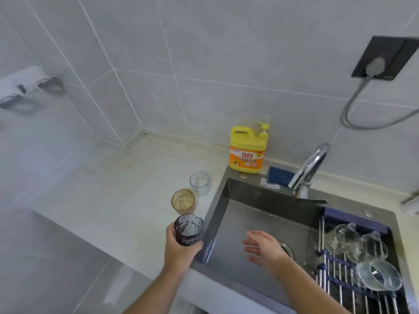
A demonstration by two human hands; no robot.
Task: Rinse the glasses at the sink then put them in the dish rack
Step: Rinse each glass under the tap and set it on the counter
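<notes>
Left hand [179,250] has a closed grip around the purple glass [188,228]; right hand [264,249] hangs open, empty.

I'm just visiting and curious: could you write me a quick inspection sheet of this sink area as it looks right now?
Surface: pale countertop with yellowish stains; dark steel sink, no water running from the faucet.
Job's things: dark purple glass in the left hand; amber glass and clear glass upright on the counter; several clear glasses lying in the dish rack over the sink's right side.
Clutter: yellow detergent bottle, blue sponge.
Grippers: left hand gripping the purple glass; right hand open and empty over the basin.
Cables: grey cord from a wall socket.
Surroundings: grey tiled walls, wall-mounted holder on the left.
</notes>
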